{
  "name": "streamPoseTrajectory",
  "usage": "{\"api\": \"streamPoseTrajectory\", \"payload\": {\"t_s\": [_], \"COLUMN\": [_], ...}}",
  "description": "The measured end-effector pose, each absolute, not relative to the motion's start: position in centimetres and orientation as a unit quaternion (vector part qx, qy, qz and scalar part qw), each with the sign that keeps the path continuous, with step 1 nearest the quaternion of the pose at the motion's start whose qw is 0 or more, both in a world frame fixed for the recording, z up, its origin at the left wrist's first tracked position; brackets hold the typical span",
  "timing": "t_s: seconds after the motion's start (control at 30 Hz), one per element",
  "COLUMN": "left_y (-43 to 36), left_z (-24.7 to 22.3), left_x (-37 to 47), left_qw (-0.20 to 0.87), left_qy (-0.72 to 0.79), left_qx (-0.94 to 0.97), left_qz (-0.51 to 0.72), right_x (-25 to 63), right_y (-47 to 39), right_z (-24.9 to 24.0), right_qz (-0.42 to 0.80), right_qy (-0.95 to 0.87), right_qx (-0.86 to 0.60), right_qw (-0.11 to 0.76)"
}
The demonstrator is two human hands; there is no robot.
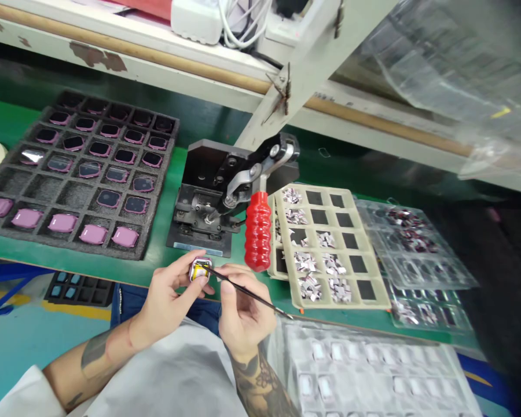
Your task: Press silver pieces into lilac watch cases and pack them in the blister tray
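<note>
Currently, the left hand (172,296) is pinching an opened watch case (199,271) between thumb and fingers, just in front of the red-handled toggle-clamp fixture (230,200). The right hand (245,313) is gripping a slender black tool (256,296) in its fingers, its tip pointing at the case's yellow interior.

Small white lettering (120,305) on the blue cloth (132,299), seemingly illegible.

I observe my left hand (173,295) pinching a small open casing (200,270), yellow inside; my right hand (245,310) holds a slim dark tool (256,296), tip at the opening. Beyond, I note a red-handled clamp (257,226).
</note>
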State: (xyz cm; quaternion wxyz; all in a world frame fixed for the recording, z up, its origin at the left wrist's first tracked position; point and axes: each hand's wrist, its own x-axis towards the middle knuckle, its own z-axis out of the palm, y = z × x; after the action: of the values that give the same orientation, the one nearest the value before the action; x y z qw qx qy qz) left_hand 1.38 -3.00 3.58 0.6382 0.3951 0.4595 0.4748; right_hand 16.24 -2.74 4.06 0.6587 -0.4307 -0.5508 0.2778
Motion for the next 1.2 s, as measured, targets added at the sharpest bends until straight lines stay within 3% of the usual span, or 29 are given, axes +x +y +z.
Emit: {"api": "streamPoseTrajectory", "payload": {"t_s": [0.3,0.47,0.57,0.67,0.83,0.93,1.07,1.13,1.2], "left_y": [-2.8,-2.7,-2.4,-1.9,-1.9,-1.7,-0.5,0.0,0.1], "left_z": [3.8,3.3,3.1,3.1,3.7,3.5,2.2,1.2,0.2], "left_x": [0.9,0.7,0.7,0.9,1.4,1.5,0.7,-0.1,-0.8], "left_qw": [0.639,0.629,0.627,0.627,0.643,0.668,0.677,0.636,0.595], "left_qy": [0.460,0.452,0.449,0.450,0.440,0.415,0.426,0.456,0.471], "left_qx": [0.401,0.428,0.419,0.394,0.375,0.355,0.307,0.329,0.376], "left_qz": [0.467,0.466,0.480,0.499,0.503,0.506,0.515,0.529,0.532], "right_x": [16.1,16.7,17.5,18.3,18.6,19.0,21.8,23.9,26.0], "right_y": [-2.6,-2.7,-3.0,-3.3,-3.1,-2.9,-1.3,0.2,1.6], "right_z": [3.7,3.2,3.3,3.2,1.9,1.9,4.2,5.4,6.0], "right_qz": [0.282,0.414,0.488,0.442,0.337,0.365,0.450,0.360,0.127], "right_qy": [-0.545,-0.437,-0.440,-0.471,-0.450,-0.455,-0.503,-0.529,-0.535], "right_qx": [-0.444,-0.494,-0.440,-0.414,-0.490,-0.494,-0.393,-0.414,-0.493], "right_qw": [0.653,0.628,0.612,0.641,0.667,0.645,0.625,0.647,0.674]}}
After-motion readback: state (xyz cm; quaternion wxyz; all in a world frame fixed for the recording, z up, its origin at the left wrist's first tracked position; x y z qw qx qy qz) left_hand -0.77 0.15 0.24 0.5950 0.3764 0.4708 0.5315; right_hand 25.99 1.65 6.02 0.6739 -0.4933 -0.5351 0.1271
